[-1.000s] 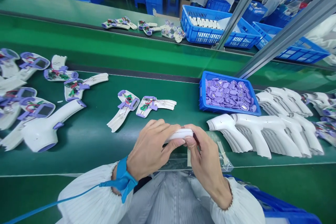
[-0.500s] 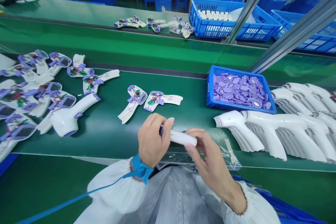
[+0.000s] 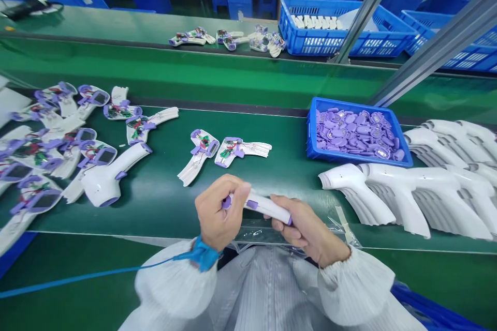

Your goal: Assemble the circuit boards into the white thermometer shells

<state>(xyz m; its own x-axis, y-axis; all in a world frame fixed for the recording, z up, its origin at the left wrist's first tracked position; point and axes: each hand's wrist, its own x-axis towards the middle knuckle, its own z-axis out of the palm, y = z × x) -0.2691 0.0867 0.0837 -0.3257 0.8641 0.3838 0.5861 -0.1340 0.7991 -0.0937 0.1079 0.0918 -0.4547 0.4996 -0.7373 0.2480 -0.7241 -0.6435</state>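
Between my two hands is a white handheld device with purple parts, held over the front edge of the green bench. My left hand, with a blue strap at the wrist, is closed round its left end and hides much of it. The fingers and thumb of my right hand grip its right end, where a purple tip shows. Beyond my hands lie an open half-shell with wiring and another one. A closed white device rests to the left.
Several open wired shells are piled at the left. A blue bin of purple parts stands right of centre, with stacked white shells beside it. Behind are blue crates and a slanting metal post.
The held device has turned, so its purple button and purple right tip now show. My right hand has rotated, its fingers now wrapped round the end. The view has shifted slightly.
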